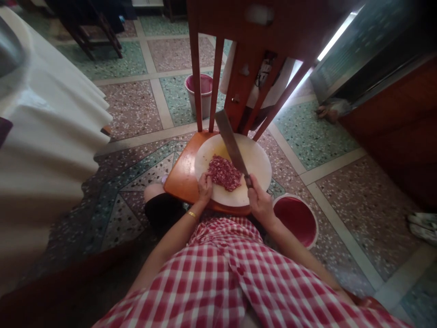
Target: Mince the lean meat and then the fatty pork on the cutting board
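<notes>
A round white cutting board (pixel 254 159) lies on the seat of a wooden chair (pixel 182 175). A heap of minced red meat (pixel 223 172) sits on the board. My right hand (pixel 259 200) is closed round the handle of a large cleaver (pixel 230 142), whose blade slants up and away over the board beside the meat. My left hand (pixel 205 187) rests at the board's near left edge, fingers curled against the meat heap. A gold bangle is on my left wrist.
A red bowl (pixel 296 219) stands on the tiled floor right of the chair. A pink bucket (pixel 200 93) sits behind the chair back. A white cloth-covered table (pixel 44 136) fills the left. A dark wooden cabinet (pixel 399 127) stands at right.
</notes>
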A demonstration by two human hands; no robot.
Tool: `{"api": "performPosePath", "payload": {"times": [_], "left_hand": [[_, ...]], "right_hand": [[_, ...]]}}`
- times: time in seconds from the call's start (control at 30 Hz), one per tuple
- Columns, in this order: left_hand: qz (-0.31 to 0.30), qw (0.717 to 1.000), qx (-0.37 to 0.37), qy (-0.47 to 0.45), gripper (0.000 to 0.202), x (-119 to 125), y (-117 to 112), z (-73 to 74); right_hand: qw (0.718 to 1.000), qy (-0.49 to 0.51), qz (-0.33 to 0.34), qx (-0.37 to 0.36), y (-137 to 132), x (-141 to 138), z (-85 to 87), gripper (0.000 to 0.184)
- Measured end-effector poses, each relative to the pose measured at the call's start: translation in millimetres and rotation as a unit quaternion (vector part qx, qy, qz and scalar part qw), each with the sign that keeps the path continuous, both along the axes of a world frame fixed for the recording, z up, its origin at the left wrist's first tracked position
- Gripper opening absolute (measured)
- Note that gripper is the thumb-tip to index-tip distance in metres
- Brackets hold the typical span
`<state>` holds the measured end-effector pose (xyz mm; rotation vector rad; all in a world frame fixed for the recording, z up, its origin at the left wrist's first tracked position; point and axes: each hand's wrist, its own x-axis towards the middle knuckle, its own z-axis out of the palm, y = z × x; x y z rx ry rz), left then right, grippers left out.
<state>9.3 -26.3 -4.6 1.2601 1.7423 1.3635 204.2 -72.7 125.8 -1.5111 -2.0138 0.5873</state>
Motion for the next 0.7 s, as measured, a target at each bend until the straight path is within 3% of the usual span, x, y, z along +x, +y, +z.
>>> {"api": "performPosePath", "payload": {"times": [0.1, 0.17, 0.3, 0.37, 0.43, 0.57, 0.7], "left_hand": [[-0.002, 1.0, -0.004, 0.005, 0.017, 0, -1, 1.8], [-0.008, 1.0, -0.003, 0.005, 0.018, 0, -1, 3.1], [-0.009, 1.0, -0.001, 0.005, 0.019, 0, -1, 3.5], [-0.007, 1.0, 0.001, 0.004, 0.019, 0, -1, 2.4], [-0.009, 1.0, 0.003, 0.002, 0.018, 0, -1, 1.1], [-0.01, 1.0, 0.0, -0.006, 0.018, 0, -1, 1.9], [0.021, 0.998, 0.003, -0.054, 0.017, -5, 0, 6.7]], "right_hand": [[0.993, -0.064, 0.012, -0.095, -1, 2, -18.3, 0.047], [0.987, -0.08, 0.022, -0.139, 0, 4, -19.2, 0.045], [0.999, -0.012, 0.012, -0.05, 0, 6, 6.0, 0.046], [1.0, 0.001, 0.005, -0.005, -1, 5, 9.1, 0.048], [0.999, -0.03, 0.018, -0.026, -2, 3, -2.4, 0.048], [0.981, -0.128, 0.043, -0.14, -1, 3, -34.6, 0.046], [0.988, -0.107, 0.046, -0.102, -4, 20, -32.7, 0.046]]}}
